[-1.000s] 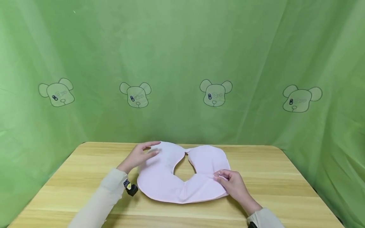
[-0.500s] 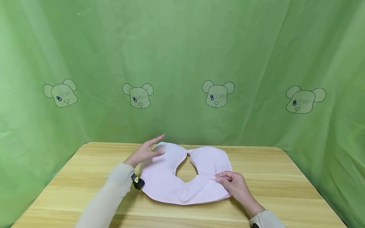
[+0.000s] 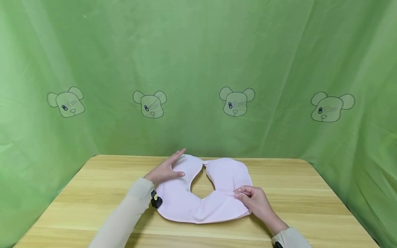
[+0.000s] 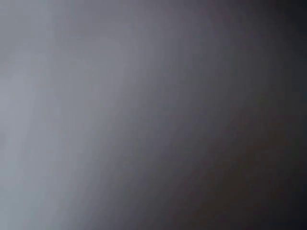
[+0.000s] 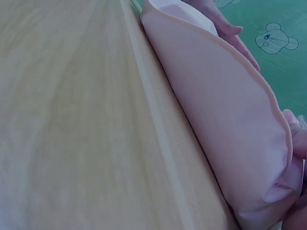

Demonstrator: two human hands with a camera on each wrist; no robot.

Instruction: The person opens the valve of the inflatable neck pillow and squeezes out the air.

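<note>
A pale pink U-shaped neck pillow (image 3: 181, 203) lies on the table, its two ends meeting at the back around a gap. My left hand (image 3: 167, 171), thumb and fingers spread straight, rests on or just above its left lobe. At the right front, my right hand (image 3: 255, 201) pinches the pillow's surface between thumb and fingers. A small clear plastic piece (image 5: 301, 121) shows at those fingertips in the right wrist view, possibly a valve. There the pillow's side (image 5: 220, 105) bulges, with creases near the right hand. Only grey blur fills the left wrist view.
The wooden table (image 3: 294, 213) surrounds the pillow. A green curtain (image 3: 192, 62) printed with bear heads hangs behind it and along both sides. A black camera (image 3: 156, 201) on the left wrist sits against the pillow's left edge.
My left hand has moved right, farther over the pillow's left lobe, its fingers spreading wider. The right hand keeps pinching the same spot. The view has shifted slightly.
</note>
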